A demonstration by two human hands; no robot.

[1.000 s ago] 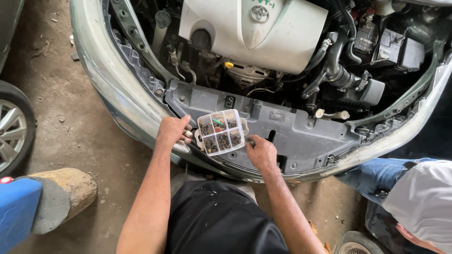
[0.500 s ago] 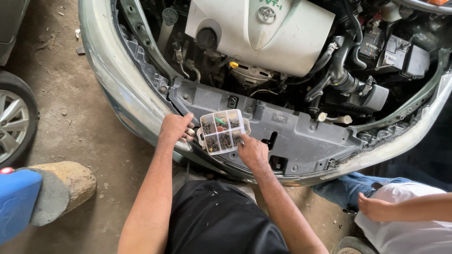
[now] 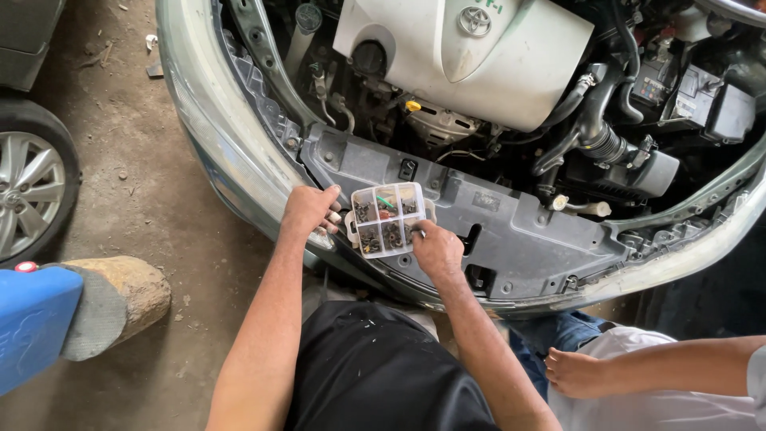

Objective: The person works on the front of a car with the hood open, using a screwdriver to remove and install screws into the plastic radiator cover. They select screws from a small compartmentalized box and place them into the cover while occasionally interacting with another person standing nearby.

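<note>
A: Entry. Left hand (image 3: pixel 307 211) grips the left edge of the small clear compartment box (image 3: pixel 386 219), fingers curled shut around its rim. The box rests on the grey plastic radiator cover (image 3: pixel 519 231) at the front of the open engine bay, just behind the bumper (image 3: pixel 207 136).

B: Right hand (image 3: pixel 435 249)?

A: At the box's lower right corner, fingertips together and dipped into the nearest compartment. Whether they are pinching a fastener I cannot tell; the fingers hide it.

B: Contents?

A: Small dark clips and screws, a few green and red pieces, sorted by cell. No lid visible over them.

B: Risk?

A: Judgement only: the box sits on a sloped, ribbed panel near its front edge. If the left hand loosens while the right one digs, the box could tip and spill. Small parts would drop through the cover's openings, or down onto the dirt floor (image 3: pixel 128 199).

B: Anything else nearby?

A: A second person sits low at the right, forearm (image 3: pixel 662 371) across white cloth, well apart from the box. White engine cover (image 3: pixel 479 56) behind. A bump from that side seems unlikely from here.
</note>
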